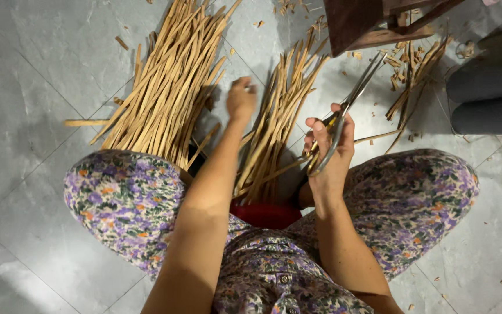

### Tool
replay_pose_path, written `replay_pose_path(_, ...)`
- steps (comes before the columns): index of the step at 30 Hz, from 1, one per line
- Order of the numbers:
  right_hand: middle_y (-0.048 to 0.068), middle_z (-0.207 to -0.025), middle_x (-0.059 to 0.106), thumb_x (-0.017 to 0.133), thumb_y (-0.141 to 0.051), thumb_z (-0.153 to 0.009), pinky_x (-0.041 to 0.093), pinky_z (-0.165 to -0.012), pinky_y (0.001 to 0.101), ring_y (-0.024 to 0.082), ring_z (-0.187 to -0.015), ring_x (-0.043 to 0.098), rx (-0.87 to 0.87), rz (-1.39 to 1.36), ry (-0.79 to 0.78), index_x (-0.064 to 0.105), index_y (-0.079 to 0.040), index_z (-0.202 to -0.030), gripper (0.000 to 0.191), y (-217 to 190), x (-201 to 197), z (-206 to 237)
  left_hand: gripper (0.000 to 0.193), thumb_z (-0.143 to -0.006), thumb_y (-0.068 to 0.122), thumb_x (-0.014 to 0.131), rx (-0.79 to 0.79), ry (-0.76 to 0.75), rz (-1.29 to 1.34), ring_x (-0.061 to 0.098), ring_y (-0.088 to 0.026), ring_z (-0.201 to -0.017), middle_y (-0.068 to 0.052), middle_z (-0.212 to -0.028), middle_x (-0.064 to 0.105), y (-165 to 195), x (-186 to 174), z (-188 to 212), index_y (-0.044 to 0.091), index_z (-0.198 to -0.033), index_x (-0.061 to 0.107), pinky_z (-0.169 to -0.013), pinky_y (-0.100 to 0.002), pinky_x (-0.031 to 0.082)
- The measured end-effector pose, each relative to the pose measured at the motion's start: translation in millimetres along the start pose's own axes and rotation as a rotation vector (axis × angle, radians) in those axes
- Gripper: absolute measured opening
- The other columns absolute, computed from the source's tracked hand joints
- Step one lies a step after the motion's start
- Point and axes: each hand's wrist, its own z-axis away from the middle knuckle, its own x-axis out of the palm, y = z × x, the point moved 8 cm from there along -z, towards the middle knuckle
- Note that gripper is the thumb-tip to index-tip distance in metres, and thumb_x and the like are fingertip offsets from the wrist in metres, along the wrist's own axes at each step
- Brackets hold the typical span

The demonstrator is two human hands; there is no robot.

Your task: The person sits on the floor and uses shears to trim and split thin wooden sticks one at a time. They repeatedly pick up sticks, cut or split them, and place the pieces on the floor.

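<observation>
Head view, looking down past my knees to the tiled floor (24, 116). My right hand (329, 148) holds a pair of metal scissors (344, 113), fingers clamped through and around the handles, blades pointing up and away from me and nearly together, so the tool stays ready beside the work. My left hand (240, 99) reaches forward over the middle bundle of split bamboo strips (277, 128); its fingers are curled downward, but I cannot tell whether they grip a strip or only touch the pile. Left of that bundle lies a larger, fanned bundle of strips (169, 81), kept apart from it. Right of the middle bundle, beyond the scissors, a small heap of short offcuts (411, 72) is scattered below a dark wooden stool (361, 23). Further right lie two grey rolls (486, 96). A red cushion edge (265, 212) shows between my floral-trousered knees (123, 197).
</observation>
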Motion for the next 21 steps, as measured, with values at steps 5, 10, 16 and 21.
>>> replay_pose_path(5, 0.007, -0.097, 0.072, 0.074, -0.015, -0.096, 0.048, -0.059, 0.0222, 0.009, -0.070, 0.061, 0.061, 0.043, 0.013, 0.049, -0.006, -0.141, 0.052, 7, 4, -2, 0.028, -0.096, 0.027, 0.066, -0.068, -0.146, -0.491, 0.069, -0.035, -0.105, -0.020, -0.116, 0.071, -83, -10, -33, 0.010, -0.119, 0.069, -0.092, -0.043, 0.056)
replay_pose_path(10, 0.005, -0.095, 0.072, 0.073, -0.015, -0.096, 0.047, -0.058, 0.0227, 0.009, -0.070, 0.060, 0.110, 0.057, -0.027, 0.048, -0.007, -0.142, 0.053, 12, 9, -5, 0.038, -0.093, 0.020, 0.063, -0.370, -0.242, -0.558, 0.061, -0.037, -0.118, -0.018, -0.137, 0.056, -132, -24, -36, -0.001, -0.124, 0.059, -0.082, -0.039, 0.062)
replay_pose_path(16, 0.004, -0.097, 0.072, 0.075, -0.016, -0.095, 0.048, -0.063, 0.0222, 0.008, -0.073, 0.060, 0.130, 0.054, -0.028, 0.048, -0.006, -0.143, 0.056, 18, 11, -7, 0.048, -0.097, 0.026, 0.068, -0.440, -0.301, -0.671, 0.066, -0.034, -0.109, -0.019, -0.133, 0.054, -142, -33, -23, 0.001, -0.135, 0.054, -0.078, -0.038, 0.063)
replay_pose_path(21, 0.003, -0.097, 0.072, 0.075, -0.017, -0.094, 0.048, -0.063, 0.0212, 0.008, -0.073, 0.060, 0.155, 0.057, -0.022, 0.049, -0.008, -0.143, 0.057, 20, 8, -7, 0.030, -0.090, 0.028, 0.072, -0.287, -0.202, -0.733, 0.065, -0.030, -0.106, -0.014, -0.125, 0.060, -142, -29, -28, 0.011, -0.115, 0.067, -0.074, -0.034, 0.060)
